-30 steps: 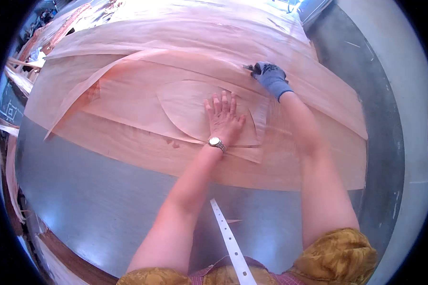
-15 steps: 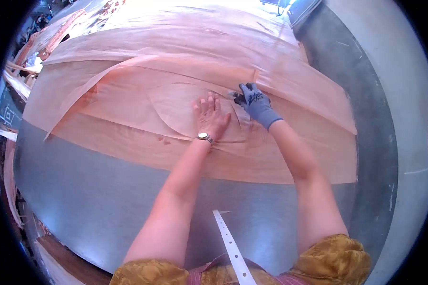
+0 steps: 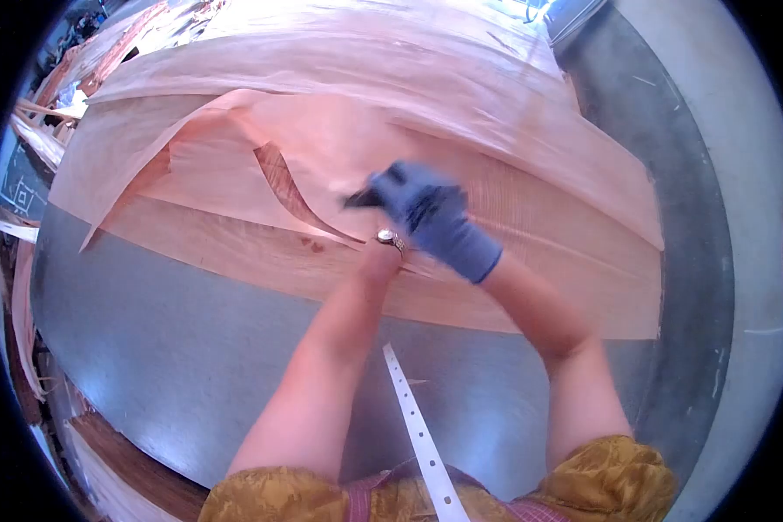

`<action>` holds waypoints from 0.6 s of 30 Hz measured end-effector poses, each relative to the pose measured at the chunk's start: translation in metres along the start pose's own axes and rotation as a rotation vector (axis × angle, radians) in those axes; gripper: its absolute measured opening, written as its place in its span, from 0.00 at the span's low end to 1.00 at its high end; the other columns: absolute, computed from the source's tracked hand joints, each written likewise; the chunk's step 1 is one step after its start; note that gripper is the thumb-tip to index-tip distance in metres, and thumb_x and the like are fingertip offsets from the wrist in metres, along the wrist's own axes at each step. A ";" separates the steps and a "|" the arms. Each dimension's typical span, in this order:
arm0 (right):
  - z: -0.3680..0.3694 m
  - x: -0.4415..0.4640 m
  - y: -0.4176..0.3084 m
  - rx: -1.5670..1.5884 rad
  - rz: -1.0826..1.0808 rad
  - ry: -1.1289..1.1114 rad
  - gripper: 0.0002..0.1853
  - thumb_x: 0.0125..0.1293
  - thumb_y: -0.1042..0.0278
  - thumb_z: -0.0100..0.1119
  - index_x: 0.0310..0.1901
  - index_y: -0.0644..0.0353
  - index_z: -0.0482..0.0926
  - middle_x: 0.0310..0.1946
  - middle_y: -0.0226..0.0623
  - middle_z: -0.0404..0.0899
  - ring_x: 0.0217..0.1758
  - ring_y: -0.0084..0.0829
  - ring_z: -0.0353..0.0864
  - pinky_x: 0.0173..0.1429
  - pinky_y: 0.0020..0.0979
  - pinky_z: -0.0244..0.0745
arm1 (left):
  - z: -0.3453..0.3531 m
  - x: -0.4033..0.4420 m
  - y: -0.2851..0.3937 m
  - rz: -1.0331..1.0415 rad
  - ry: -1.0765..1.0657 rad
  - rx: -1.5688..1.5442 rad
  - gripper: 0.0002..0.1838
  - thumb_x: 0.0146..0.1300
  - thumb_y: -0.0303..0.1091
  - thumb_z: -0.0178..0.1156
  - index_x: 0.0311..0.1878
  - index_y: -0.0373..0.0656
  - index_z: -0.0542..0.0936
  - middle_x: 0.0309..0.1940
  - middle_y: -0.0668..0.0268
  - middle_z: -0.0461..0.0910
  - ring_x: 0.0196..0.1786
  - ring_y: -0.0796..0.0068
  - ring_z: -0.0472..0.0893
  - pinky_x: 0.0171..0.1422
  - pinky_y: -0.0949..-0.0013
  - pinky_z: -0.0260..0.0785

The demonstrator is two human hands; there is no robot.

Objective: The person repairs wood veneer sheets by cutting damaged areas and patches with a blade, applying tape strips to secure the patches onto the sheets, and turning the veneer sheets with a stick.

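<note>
Thin pinkish wood veneer sheets (image 3: 513, 287) lie layered before me. My left forearm reaches onto them, with a watch (image 3: 385, 236) at the wrist; my left hand is mostly hidden behind the other hand, so its fingers do not show clearly. Above the left wrist, my right hand (image 3: 422, 209), in a grey-blue glove with dark fingertips, is blurred by motion. Its fingers are closed, and a dark pointed shape (image 3: 361, 199) sticks out to the left, too smeared to name. To the left, a curved opening (image 3: 285, 190) in the top sheet shows darker, grained wood.
The veneer lies on a smooth grey table (image 3: 183, 322). A white strip with holes (image 3: 418, 426) rises from the bottom edge. More veneer pieces (image 3: 113, 61) are heaped at the far left. A pale floor (image 3: 713, 104) runs beyond the table's right side.
My right hand has swept left and down, across my left hand. A curved opening has appeared in the top sheet, and the veneer above it is shifted. The camera view has shifted slightly.
</note>
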State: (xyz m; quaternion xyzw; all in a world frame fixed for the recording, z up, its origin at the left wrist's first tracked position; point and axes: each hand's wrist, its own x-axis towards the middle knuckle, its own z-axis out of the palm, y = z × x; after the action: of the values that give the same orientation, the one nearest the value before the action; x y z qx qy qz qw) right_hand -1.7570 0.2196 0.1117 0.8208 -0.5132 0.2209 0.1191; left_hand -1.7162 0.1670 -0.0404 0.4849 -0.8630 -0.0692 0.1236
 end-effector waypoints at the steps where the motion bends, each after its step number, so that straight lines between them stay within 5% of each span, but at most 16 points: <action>1: -0.009 0.003 -0.026 0.027 -0.067 0.001 0.07 0.61 0.64 0.60 0.41 0.46 0.81 0.36 0.34 0.79 0.36 0.43 0.81 0.44 0.40 0.78 | 0.003 0.003 -0.001 -0.001 -0.012 0.017 0.42 0.67 0.58 0.50 0.76 0.40 0.56 0.78 0.56 0.51 0.79 0.49 0.48 0.79 0.37 0.27; 3: -0.006 -0.005 -0.065 0.543 -0.079 -0.290 0.12 0.63 0.63 0.60 0.48 0.49 0.81 0.41 0.38 0.81 0.45 0.42 0.83 0.53 0.39 0.76 | 0.000 0.002 0.007 0.005 -0.036 0.049 0.42 0.67 0.58 0.50 0.76 0.41 0.56 0.78 0.57 0.50 0.80 0.50 0.47 0.79 0.37 0.26; 6: -0.011 -0.017 -0.091 1.146 -0.260 -0.396 0.19 0.70 0.57 0.54 0.55 0.61 0.80 0.56 0.45 0.79 0.59 0.32 0.76 0.62 0.30 0.70 | -0.018 0.001 0.014 -0.073 -0.095 -0.060 0.42 0.67 0.58 0.51 0.77 0.43 0.56 0.79 0.59 0.49 0.80 0.49 0.45 0.79 0.38 0.26; 9: -0.052 -0.032 -0.071 1.325 0.115 -0.114 0.21 0.71 0.53 0.52 0.54 0.62 0.81 0.55 0.49 0.79 0.51 0.35 0.80 0.56 0.31 0.74 | -0.021 0.000 0.020 -0.105 -0.123 -0.061 0.42 0.67 0.59 0.52 0.77 0.44 0.56 0.79 0.59 0.50 0.80 0.48 0.45 0.79 0.38 0.28; 10: -0.093 -0.042 -0.070 1.527 0.347 -0.191 0.18 0.70 0.59 0.55 0.52 0.64 0.81 0.54 0.48 0.80 0.51 0.36 0.81 0.56 0.34 0.75 | -0.025 0.000 0.016 -0.124 -0.142 -0.062 0.42 0.66 0.59 0.52 0.77 0.44 0.56 0.79 0.59 0.50 0.80 0.48 0.45 0.79 0.38 0.29; 12: -0.157 -0.061 -0.084 1.805 0.378 -0.199 0.16 0.69 0.63 0.58 0.51 0.66 0.82 0.53 0.47 0.81 0.51 0.39 0.83 0.56 0.37 0.77 | -0.048 -0.002 0.016 -0.125 -0.165 -0.069 0.42 0.66 0.59 0.52 0.77 0.44 0.56 0.79 0.59 0.50 0.80 0.48 0.45 0.79 0.37 0.31; 16: -0.185 -0.080 -0.106 1.794 -0.043 -0.121 0.24 0.68 0.49 0.59 0.48 0.66 0.84 0.47 0.48 0.83 0.53 0.48 0.83 0.55 0.43 0.78 | -0.050 0.001 0.018 -0.113 -0.180 -0.048 0.42 0.66 0.59 0.52 0.77 0.46 0.56 0.79 0.60 0.50 0.80 0.48 0.45 0.78 0.38 0.33; 18: -0.183 -0.097 -0.103 1.794 0.040 -0.188 0.22 0.67 0.51 0.58 0.44 0.66 0.85 0.42 0.48 0.84 0.47 0.48 0.84 0.50 0.43 0.79 | -0.047 0.000 0.017 -0.112 -0.182 -0.070 0.42 0.66 0.59 0.53 0.77 0.46 0.56 0.79 0.60 0.50 0.80 0.49 0.45 0.79 0.39 0.32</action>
State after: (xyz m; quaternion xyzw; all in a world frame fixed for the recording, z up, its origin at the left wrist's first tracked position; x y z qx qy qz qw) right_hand -1.7448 0.4193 0.2283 0.6110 -0.1698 0.4722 -0.6123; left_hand -1.7168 0.1761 0.0087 0.5196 -0.8392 -0.1500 0.0577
